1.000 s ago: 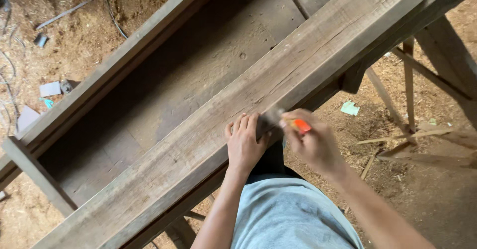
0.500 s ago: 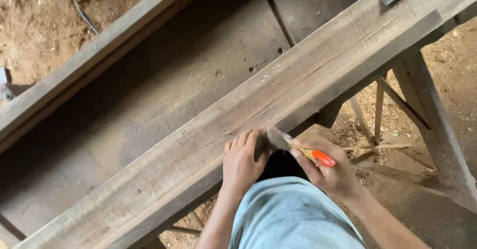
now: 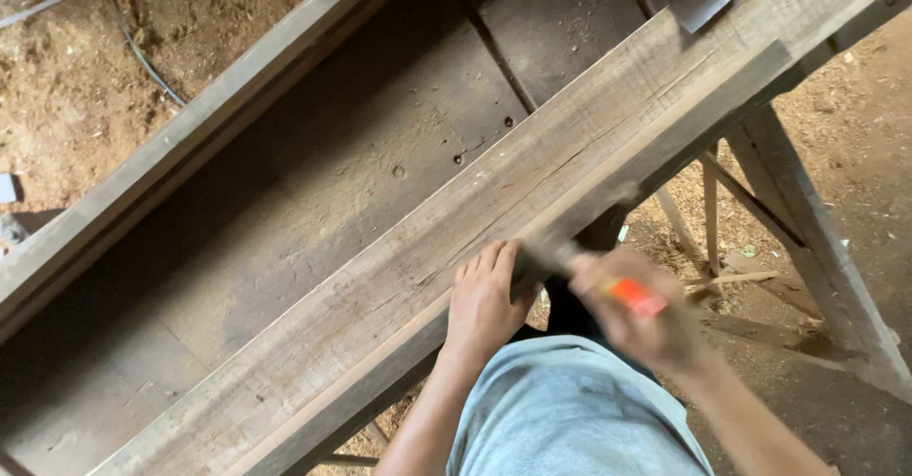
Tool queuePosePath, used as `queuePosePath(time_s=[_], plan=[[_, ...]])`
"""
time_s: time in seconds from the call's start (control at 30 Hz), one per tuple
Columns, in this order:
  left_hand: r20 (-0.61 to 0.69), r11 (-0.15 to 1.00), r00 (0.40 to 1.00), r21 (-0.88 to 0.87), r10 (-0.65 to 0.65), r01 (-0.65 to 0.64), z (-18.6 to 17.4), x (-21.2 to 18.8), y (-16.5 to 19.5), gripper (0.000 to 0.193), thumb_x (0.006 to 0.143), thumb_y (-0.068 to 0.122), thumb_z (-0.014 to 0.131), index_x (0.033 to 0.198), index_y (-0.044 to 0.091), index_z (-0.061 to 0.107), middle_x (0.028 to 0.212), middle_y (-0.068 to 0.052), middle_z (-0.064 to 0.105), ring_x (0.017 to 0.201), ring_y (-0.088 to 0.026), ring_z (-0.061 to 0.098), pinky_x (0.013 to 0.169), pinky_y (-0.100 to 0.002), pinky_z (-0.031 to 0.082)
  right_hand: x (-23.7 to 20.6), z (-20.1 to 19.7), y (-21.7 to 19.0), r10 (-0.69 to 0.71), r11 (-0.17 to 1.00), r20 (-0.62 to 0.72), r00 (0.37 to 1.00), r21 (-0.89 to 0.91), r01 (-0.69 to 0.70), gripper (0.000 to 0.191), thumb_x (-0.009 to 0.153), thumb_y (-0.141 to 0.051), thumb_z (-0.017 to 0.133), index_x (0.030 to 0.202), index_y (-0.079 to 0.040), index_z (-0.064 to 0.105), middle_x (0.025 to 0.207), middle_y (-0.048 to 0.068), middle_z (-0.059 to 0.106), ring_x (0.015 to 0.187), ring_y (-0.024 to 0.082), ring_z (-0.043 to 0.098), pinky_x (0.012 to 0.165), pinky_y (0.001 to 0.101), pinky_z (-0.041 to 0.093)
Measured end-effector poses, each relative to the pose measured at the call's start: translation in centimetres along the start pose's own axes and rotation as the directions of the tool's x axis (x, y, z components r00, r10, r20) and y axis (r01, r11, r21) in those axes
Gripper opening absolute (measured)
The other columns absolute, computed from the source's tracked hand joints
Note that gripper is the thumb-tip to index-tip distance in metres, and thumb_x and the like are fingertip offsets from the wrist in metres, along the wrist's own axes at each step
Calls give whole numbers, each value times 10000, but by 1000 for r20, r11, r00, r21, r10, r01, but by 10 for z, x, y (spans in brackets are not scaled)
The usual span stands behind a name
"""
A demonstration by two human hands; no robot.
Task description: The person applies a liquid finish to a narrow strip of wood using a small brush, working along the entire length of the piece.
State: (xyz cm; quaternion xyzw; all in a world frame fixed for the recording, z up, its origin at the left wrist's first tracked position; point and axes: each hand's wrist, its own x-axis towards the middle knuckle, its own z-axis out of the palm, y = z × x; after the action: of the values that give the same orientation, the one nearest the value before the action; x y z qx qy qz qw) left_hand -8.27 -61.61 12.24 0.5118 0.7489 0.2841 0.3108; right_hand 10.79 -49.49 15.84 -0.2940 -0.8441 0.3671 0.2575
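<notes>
Place: a rough woodworking workshop is shown.
Floor: bare earth strewn with sawdust [image 3: 66, 86] is seen at ten o'clock.
Stock: a long weathered timber beam [image 3: 532, 191] is laid diagonally.
Support: a wooden trestle [image 3: 807, 248] is seen at three o'clock.

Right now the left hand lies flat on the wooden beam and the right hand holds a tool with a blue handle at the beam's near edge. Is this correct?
Not quite: the handle is orange, not blue, as the head view shows. The left hand does lie flat on the wooden beam, and the right hand, blurred, holds the tool at the beam's near edge.
</notes>
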Motion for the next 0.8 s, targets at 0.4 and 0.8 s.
queuePosePath(time_s=[0.4,0.8], plan=[[-55,998,998,60,9,-6,32,39,33,642,793,284,781,1352,55,564,1301,-144,615,1228,-320,559,1028,-470,390,20,-39,42,160,986,63,985,-55,-157,195,1084,-272,579,1081,-96,662,948,90,728,801,160,714,636,296,618],[-139,977,986,183,-88,113,83,90,73,587,805,311,797,1299,70,595,1276,-133,627,1333,-303,494,1097,-540,310,54,-106,108,503,863,14,864,-51,-502,219,1030,-332,566,1139,-157,641,951,43,711,886,184,717,794,514,598]])
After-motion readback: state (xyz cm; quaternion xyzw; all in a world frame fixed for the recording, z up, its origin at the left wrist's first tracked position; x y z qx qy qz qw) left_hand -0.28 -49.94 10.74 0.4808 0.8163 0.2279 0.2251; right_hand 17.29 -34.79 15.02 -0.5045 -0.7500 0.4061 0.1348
